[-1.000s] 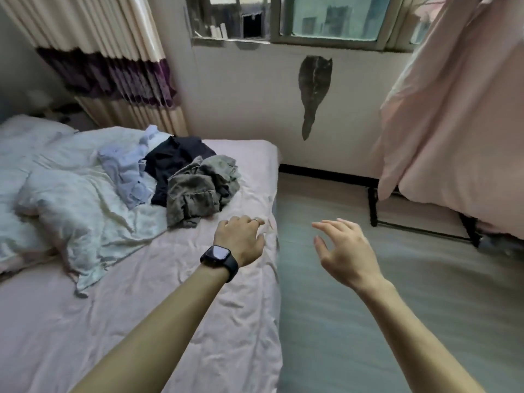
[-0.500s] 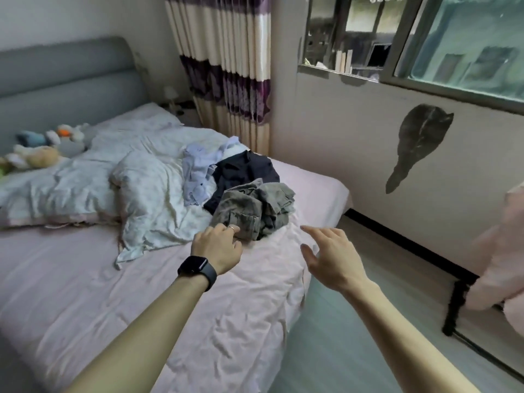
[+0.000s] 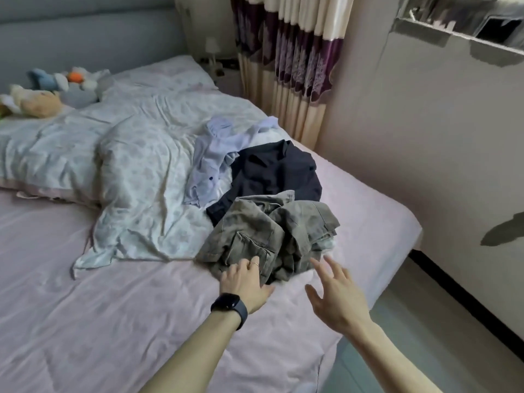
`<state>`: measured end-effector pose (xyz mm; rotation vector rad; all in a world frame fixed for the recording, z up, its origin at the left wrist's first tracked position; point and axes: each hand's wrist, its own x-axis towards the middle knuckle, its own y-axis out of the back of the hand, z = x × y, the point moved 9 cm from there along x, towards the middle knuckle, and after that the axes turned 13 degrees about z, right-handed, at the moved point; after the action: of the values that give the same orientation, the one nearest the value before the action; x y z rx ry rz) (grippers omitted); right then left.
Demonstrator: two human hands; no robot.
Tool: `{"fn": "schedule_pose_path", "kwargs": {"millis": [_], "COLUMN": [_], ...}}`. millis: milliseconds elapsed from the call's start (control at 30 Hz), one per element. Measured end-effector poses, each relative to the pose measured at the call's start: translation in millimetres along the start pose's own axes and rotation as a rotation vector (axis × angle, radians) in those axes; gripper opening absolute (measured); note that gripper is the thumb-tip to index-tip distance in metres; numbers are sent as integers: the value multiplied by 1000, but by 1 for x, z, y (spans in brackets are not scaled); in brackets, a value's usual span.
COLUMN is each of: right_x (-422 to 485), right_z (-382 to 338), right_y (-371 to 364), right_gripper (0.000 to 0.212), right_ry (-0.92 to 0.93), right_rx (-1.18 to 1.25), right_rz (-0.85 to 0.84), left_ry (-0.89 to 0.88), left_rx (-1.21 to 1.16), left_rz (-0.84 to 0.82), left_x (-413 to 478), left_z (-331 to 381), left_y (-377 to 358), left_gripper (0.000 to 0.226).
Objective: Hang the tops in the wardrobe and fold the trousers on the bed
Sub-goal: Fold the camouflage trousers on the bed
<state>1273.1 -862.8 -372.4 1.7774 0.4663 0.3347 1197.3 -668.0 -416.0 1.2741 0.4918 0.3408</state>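
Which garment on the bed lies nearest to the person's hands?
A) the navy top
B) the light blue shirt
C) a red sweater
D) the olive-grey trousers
D: the olive-grey trousers lie closest, right at the left hand, while the navy top and the light blue shirt lie behind them.

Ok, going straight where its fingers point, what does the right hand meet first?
Probably the crumpled olive-green cotton trousers, at their near edge; how high the right hand hovers is unclear.

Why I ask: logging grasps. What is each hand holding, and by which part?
Left hand touches the trousers at their near edge; a grip cannot be told. Right hand holds nothing.
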Motion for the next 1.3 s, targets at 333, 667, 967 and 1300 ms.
{"fn": "schedule_pose_path", "kwargs": {"millis": [333, 667, 967, 1300], "right_x": [176, 173, 38, -38], "right_z": [30, -23, -213, -291], "right_y": [-135, -15, 141, 269], "right_gripper": [74, 55, 43, 21], "right_ry": [130, 149, 448, 197], "right_rx": [-29, 76, 471, 881], "right_rz": [-50, 147, 245, 317], "left_ry": [167, 659, 493, 267], "left_rx": [85, -669, -937, -894], "left_rz": [30, 415, 433, 754], "left_x": [129, 75, -20, -236], "left_z": [-6, -114, -105, -112], "left_y": [-116, 111, 283, 324], "left_gripper": [71, 22, 25, 81]}}
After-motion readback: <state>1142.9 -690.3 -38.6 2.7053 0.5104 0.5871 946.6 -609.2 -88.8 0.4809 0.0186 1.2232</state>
